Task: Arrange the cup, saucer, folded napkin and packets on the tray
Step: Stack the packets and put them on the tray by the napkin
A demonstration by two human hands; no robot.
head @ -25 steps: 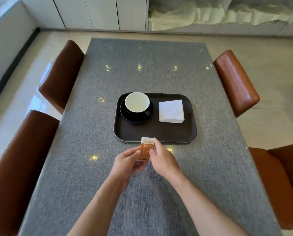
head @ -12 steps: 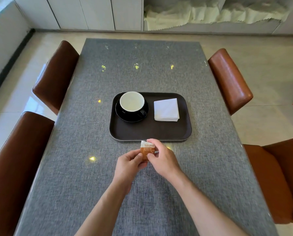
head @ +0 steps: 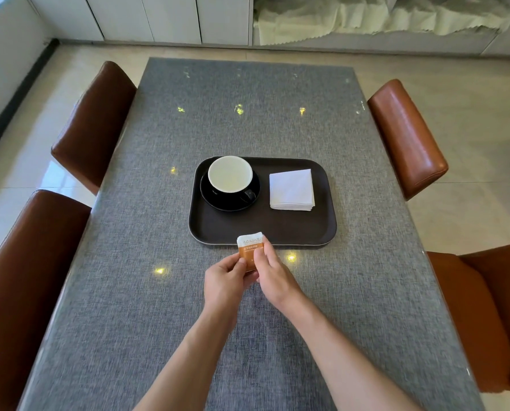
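Nearest, two bare forearms reach forward over the grey counter [head: 129, 262], and both hands meet on one small item. The left hand [head: 224, 284] pinches the lower left edge of an orange and white packet [head: 250, 250], while the right hand [head: 273, 277] grips its right side with thumb and forefinger. Held between both hands like this, the packet stands with its white top upward and its printed face toward the camera; whether more than one packet is stacked there I cannot tell. The two-handed pinch probably serves to square it up before it is set down.

Just beyond the fingers lies the dark tray [head: 322, 229]; the packet's top overlaps its near rim in the view, though it seems to be lifted clear of the surface. The bare front strip of the tray looks like the spot meant for it.

Farther in, the black saucer [head: 209, 197] sits in the tray's left half with the cup [head: 230, 174] upright on it, handle toward the near right. The folded napkin [head: 291, 189] rests flat in the right half, well apart from the saucer.
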